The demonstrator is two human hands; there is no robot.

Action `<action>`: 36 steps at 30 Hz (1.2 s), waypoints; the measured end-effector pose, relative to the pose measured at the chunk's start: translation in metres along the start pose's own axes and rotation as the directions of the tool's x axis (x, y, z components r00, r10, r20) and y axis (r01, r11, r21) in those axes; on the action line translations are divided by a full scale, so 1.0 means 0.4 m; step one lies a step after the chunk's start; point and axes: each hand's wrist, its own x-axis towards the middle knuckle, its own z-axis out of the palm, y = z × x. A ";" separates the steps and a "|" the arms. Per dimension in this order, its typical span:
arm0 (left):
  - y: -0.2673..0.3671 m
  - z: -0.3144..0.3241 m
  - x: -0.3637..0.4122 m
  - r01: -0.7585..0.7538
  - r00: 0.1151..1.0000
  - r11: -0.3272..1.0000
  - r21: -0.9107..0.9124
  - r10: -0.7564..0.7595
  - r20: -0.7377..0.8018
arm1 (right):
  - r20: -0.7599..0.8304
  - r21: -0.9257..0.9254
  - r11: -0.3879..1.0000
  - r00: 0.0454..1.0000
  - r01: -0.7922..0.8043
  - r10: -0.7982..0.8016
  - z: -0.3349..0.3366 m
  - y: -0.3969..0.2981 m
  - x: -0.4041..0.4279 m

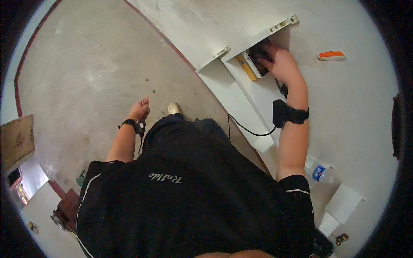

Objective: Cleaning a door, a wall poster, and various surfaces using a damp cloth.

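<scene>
My right hand [272, 63] reaches into an open white drawer [242, 90] at the upper right, with its fingers on or around a dark object [259, 53] whose kind I cannot tell. Beside that object, a yellow and white box [246, 67] stands inside the drawer. Shadow and the hand itself hide part of the contents. My left hand [140, 109] hangs over the floor at the left, fingers curled, holding nothing that I can see. Black straps with small devices sit on both forearms, and a cable runs from the right one.
A metal drawer slide [284, 24] juts out at the drawer's upper side. An orange and white piece [331, 56] lies on the pale surface at the right. Lower right are a clear plastic bottle [319, 173] and a white box [344, 203]. A brown board [17, 142] is at the far left.
</scene>
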 end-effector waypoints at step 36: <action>0.144 -0.044 0.051 -0.210 0.977 0.969 0.127 0.205 0.050 | -0.168 0.763 -0.550 0.926 0.339 0.338 0.054 -0.022 -0.106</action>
